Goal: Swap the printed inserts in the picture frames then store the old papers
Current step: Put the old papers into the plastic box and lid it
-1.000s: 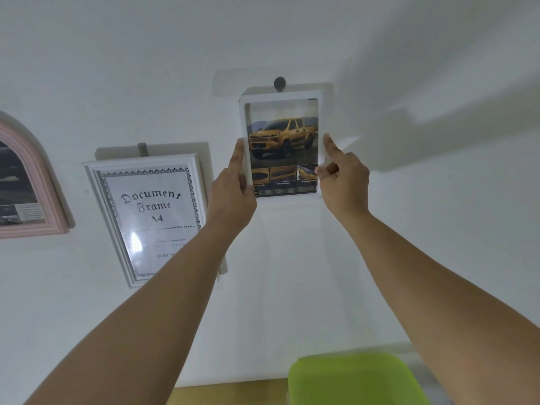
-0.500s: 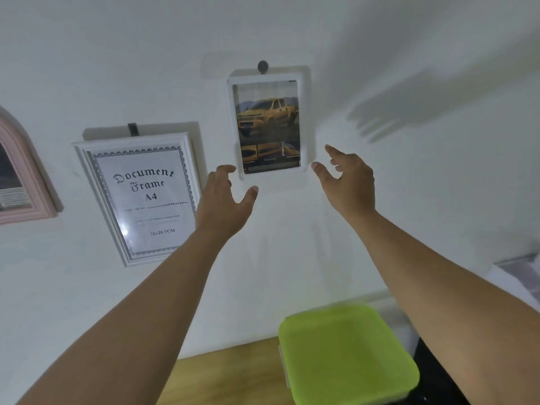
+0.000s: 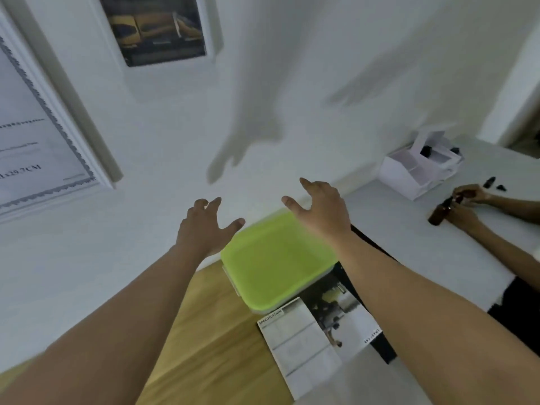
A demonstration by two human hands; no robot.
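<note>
Cut off: truck frame top, doc frame left

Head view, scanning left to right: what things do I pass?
Document frame → left hand → right hand → white box. Left out for overlap: truck frame, green box, papers, bottle.

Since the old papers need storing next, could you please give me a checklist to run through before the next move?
1. Left hand empty: ok.
2. Right hand empty: ok.
3. Truck frame hanging on the wall: ok.
4. Green box open: not ok, it is closed.
5. Printed papers lying by the box on the wooden table: ok.
6. Room inside the box: cannot tell.
</note>
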